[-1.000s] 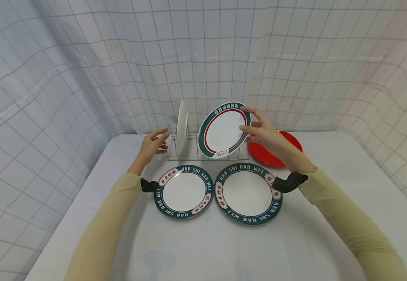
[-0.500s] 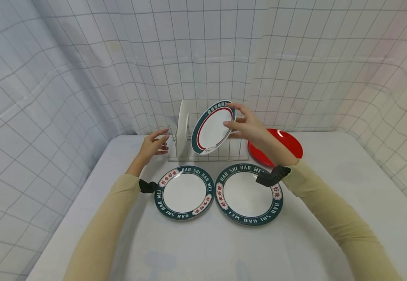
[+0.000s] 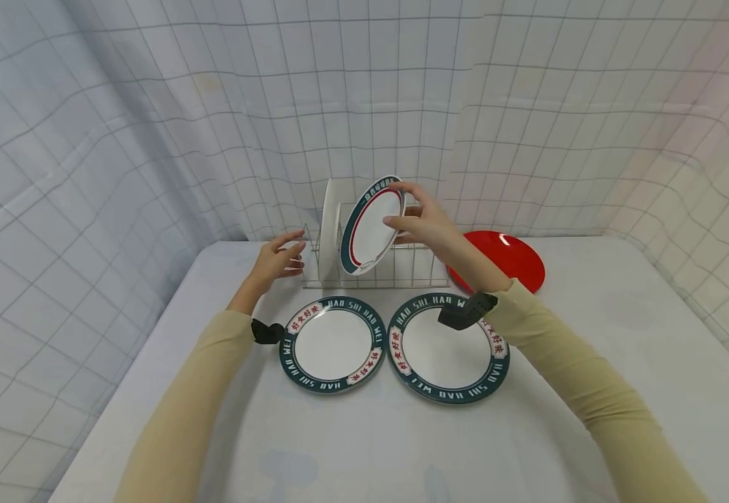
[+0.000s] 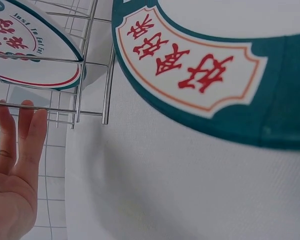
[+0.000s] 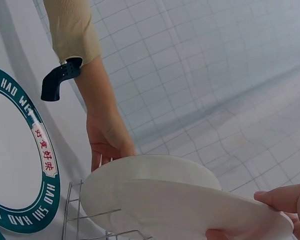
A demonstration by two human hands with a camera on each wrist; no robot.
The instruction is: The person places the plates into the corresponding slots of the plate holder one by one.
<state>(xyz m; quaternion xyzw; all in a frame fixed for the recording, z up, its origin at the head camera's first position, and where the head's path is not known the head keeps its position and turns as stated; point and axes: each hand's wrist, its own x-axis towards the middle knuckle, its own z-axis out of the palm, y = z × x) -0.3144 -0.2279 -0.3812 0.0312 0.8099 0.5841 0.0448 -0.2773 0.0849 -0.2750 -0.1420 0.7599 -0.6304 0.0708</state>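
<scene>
The right arm reaches in from the lower right, its pale yellow sleeve [image 3: 581,377] slanting up and inward, and the right hand [image 3: 424,218] pinches the tilted plate [image 3: 369,230] at its right edge, thumb on the white face and the other fingers toward the back. That plate leans over the wire rack [image 4: 108,90], just right of the upright plate [image 3: 329,241] standing in it (whether the tilted one touches the wires I cannot tell). The left arm stretches forward more steeply from the lower left; the left hand [image 3: 271,261] sits at the rack's left end, fingers extended and loosely apart, fingertips touching a wire. In front, on the white counter [image 3: 364,447], the left flat plate [image 3: 333,344] and the right flat plate [image 3: 443,353] lie side by side, both green-rimmed. The right forearm passes in front of part of the red plate [image 3: 512,262], which lies right of the rack.
</scene>
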